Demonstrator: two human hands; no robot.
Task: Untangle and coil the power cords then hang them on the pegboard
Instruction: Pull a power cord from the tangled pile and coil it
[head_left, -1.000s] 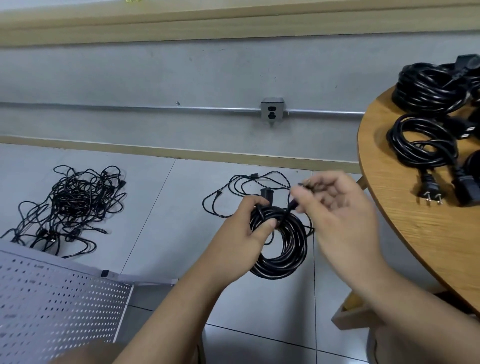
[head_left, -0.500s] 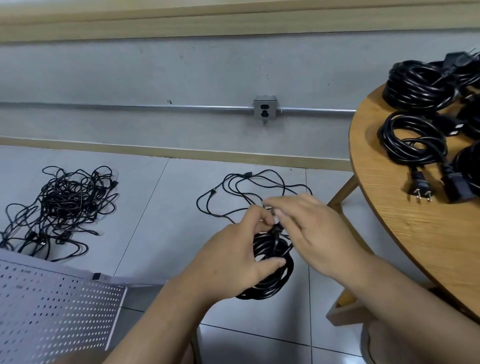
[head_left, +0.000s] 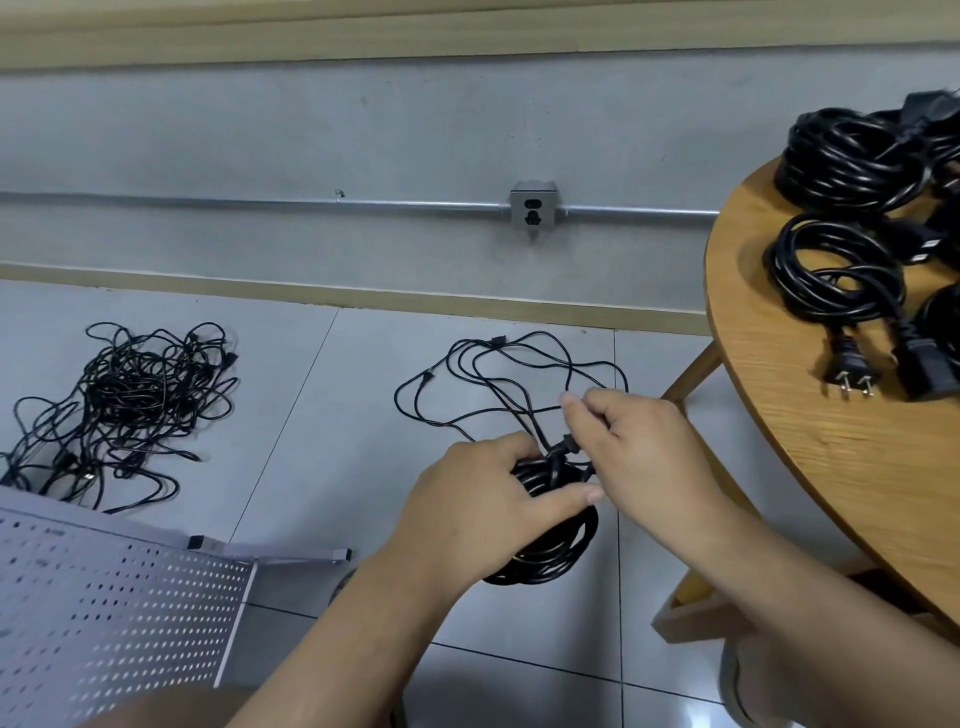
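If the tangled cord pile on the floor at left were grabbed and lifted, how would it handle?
Likely floppy: the tangled pile lies in loose thin loops, so strands would dangle. It would probably come up as one clump, since the loops cross densely.

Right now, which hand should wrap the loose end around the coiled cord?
Probably the right hand: its fingers pinch the loose end at the top of the coiled cord. The left hand grips that coil, and letting go might loosen it.
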